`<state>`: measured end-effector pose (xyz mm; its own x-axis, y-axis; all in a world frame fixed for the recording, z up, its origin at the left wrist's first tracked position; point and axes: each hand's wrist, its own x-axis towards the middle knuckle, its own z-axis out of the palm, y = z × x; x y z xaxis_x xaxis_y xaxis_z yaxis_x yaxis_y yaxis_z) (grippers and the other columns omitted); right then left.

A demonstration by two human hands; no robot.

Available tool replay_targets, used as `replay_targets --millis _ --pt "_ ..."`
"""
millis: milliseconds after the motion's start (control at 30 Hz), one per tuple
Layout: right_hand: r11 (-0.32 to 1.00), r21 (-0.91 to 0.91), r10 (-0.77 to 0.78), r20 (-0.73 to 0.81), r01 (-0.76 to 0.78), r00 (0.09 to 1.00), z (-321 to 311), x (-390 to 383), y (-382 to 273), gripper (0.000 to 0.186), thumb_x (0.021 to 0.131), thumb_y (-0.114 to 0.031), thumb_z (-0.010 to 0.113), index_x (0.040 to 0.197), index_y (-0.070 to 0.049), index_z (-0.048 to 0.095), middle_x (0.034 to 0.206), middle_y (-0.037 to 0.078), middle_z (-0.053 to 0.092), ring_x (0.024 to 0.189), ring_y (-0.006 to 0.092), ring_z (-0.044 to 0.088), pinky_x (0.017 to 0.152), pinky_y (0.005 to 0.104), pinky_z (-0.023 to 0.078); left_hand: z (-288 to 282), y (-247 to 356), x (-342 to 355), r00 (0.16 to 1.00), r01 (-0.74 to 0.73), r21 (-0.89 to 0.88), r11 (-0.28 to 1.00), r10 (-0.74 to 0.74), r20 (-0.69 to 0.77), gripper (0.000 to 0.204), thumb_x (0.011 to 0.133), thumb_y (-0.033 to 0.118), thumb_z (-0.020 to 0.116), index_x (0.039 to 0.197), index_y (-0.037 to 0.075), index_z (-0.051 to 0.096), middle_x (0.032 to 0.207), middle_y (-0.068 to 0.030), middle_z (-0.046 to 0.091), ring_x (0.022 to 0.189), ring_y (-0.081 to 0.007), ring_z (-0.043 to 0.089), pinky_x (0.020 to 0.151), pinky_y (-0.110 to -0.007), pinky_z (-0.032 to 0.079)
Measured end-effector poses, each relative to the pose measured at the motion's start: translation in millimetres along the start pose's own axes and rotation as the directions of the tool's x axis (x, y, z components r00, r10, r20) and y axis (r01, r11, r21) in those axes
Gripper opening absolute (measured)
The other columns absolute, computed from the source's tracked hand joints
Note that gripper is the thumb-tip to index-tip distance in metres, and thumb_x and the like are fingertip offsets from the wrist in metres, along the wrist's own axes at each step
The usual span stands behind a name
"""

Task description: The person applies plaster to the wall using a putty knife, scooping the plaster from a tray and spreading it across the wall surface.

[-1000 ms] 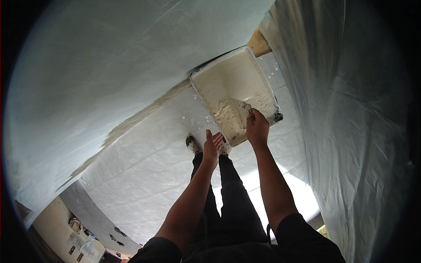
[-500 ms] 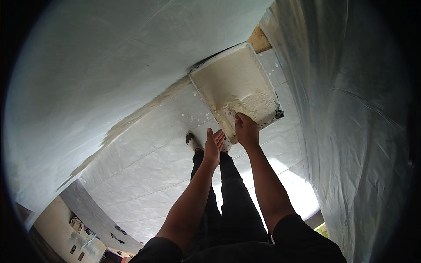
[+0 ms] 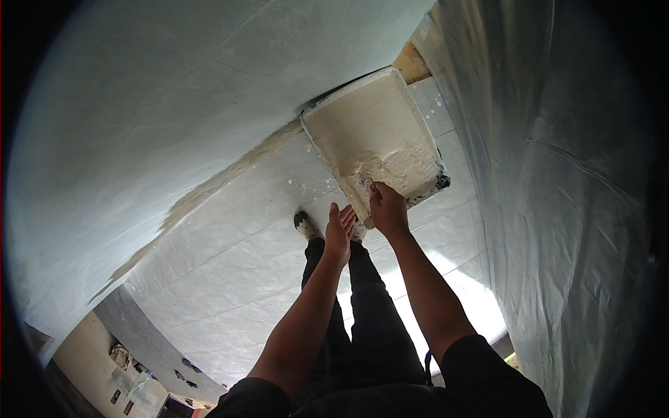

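A large rectangular tray [image 3: 422,127] of cream-coloured putty [image 3: 408,167] lies ahead of me, its putty ridged and smeared toward the near end. My right hand [image 3: 388,209] is closed on a small flat scraper [image 3: 362,184], speckled and coated with putty, at the tray's near left corner. The scraper's grip is hidden by my fingers. To its left, my left hand [image 3: 340,228] is open, fingers stretched out, palm turned toward the tray. It holds nothing; whether it touches the tray's edge I cannot tell.
A pale grey wall [image 3: 174,104] rises on the left. Translucent plastic sheeting [image 3: 543,209] hangs on the right. Grey floor tiles [image 3: 230,258] carry white splatters near the tray. My spotted shoes [image 3: 306,226] stand just short of it. A brown piece [image 3: 412,64] lies beyond the tray.
My right hand has shifted slightly left and toward me with the scraper, which now shows more clearly. My left hand has barely moved.
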<state>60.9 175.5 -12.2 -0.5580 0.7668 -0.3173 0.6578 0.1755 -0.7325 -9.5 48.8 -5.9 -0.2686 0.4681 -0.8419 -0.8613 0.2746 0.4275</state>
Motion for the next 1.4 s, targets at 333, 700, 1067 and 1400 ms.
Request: replay_targets --millis 333,700,1067,1400 --pt "0.998 0.049 0.041 -0.155 -0.034 0.987 -8.3 4.4 -9.1 0.021 0.089 -0.009 0.054 0.103 0.001 0.065 0.096 0.023 0.067 0.089 0.0412 0.065 0.078 0.0452 0.052 -4.9 1.3 2.7 1.000 0.005 0.009 1.000 -0.005 -0.007 0.093 0.096 0.069 0.021 0.146 -0.009 0.028 0.154 -0.0255 0.027 0.147 -0.0318 0.021 0.120 -0.041 0.011" --pt "0.995 -0.087 0.036 -0.052 -0.040 0.998 -3.7 17.9 -2.8 0.021 0.088 -0.010 0.054 0.102 0.001 0.065 0.095 0.024 0.066 0.091 0.0402 0.065 0.080 0.0444 0.052 0.4 -0.6 1.2 1.000 -0.009 0.019 1.000 0.009 0.005 0.093 0.096 0.069 0.023 0.147 -0.009 0.028 0.154 -0.0252 0.027 0.147 -0.0314 0.021 0.120 -0.041 0.011" --pt "0.983 0.160 0.122 -0.190 -0.092 0.974 -4.1 12.3 -17.2 0.021 0.089 -0.010 0.053 0.103 -0.001 0.065 0.100 0.022 0.067 0.095 0.0392 0.065 0.082 0.0442 0.052 -3.0 1.3 1.4 1.000 0.022 0.003 1.000 -0.022 -0.017 0.090 0.096 0.068 0.021 0.147 -0.006 0.030 0.154 -0.0219 0.030 0.146 -0.0294 0.024 0.119 -0.040 0.013" --pt "0.999 -0.016 0.034 -0.112 -0.036 0.993 3.2 -1.4 -6.3 0.021 0.088 -0.009 0.053 0.104 0.001 0.063 0.095 0.024 0.067 0.093 0.0402 0.065 0.080 0.0450 0.052 -2.5 3.1 1.3 1.000 -0.008 0.018 1.000 0.008 0.002 0.093 0.096 0.068 0.021 0.146 -0.010 0.027 0.154 -0.0265 0.026 0.147 -0.0319 0.021 0.120 -0.041 0.010"
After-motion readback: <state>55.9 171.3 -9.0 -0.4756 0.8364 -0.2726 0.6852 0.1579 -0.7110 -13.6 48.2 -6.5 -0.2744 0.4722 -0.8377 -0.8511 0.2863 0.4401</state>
